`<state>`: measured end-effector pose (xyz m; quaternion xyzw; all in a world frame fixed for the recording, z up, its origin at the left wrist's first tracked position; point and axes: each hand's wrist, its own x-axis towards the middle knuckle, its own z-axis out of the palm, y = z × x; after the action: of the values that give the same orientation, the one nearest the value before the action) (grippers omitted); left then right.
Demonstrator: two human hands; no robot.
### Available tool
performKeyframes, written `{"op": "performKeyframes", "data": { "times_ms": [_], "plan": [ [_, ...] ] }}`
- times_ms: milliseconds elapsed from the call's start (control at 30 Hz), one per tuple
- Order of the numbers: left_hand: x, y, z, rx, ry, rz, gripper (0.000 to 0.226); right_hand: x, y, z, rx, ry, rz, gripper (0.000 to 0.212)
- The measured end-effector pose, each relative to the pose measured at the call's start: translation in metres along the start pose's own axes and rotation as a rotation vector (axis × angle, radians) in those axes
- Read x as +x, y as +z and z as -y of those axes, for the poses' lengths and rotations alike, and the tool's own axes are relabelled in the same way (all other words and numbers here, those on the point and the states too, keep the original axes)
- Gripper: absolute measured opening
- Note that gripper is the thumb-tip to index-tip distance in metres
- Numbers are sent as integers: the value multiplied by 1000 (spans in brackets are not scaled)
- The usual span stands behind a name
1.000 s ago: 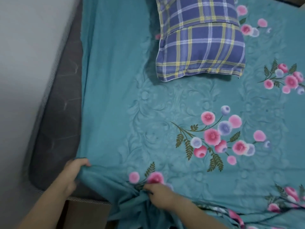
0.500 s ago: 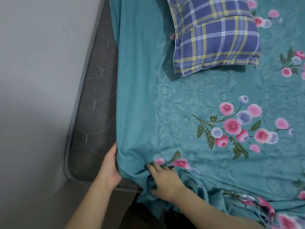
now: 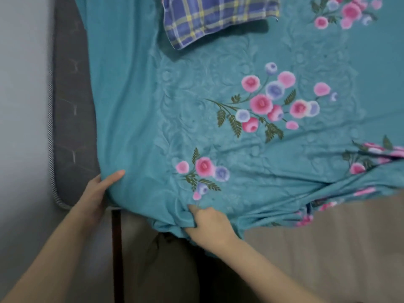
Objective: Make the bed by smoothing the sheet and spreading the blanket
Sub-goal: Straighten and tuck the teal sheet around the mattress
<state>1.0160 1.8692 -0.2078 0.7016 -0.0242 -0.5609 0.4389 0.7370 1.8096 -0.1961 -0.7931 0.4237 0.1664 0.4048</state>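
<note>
the teal cotton bed sheet printed with pink and lilac flower sprays lies spread over the dark grey quilted mattress with striped piping, covering nearly all of it. a bare strip of mattress shows along the 9 o'clock side, next to the pale grey wall. my left hand sits at about 8 o'clock, curled around the sheet's corner where it meets the mattress edge, thumb lying on top of the cloth, fingers tucked underneath out of sight. my right hand is at about 6 o'clock, closed on a bunched fold of the sheet's near hem, which hangs past the mattress. creases run from that bunch toward 3 o'clock, where the hem is rumpled. the blue, white and yellow plaid pillow rests on the sheet at 12 o'clock, partly cut off by the frame.
</note>
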Motion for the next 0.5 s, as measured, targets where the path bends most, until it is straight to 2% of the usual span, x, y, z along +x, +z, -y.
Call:
{"op": "performKeyframes", "data": {
  "times_ms": [100, 167, 267, 367, 500],
  "plan": [
    [-12, -5, 19, 188, -123, 103, 73, -17, 33, -7, 2, -19, 119, 56],
    [-24, -8, 28, 346, -169, 115, 83, -20, 51, -14, 26, -5, 217, 59],
    [-39, -19, 34, 460, -193, 37, 67, -16, 66, -27, 90, 73, 250, 65],
    [-49, -38, 34, 474, -174, -81, 52, -5, 67, -29, 161, 109, 117, 73],
    [-61, -62, 22, 417, -165, -82, 49, 14, 70, -12, -20, 21, -29, 87]
  ]
}}
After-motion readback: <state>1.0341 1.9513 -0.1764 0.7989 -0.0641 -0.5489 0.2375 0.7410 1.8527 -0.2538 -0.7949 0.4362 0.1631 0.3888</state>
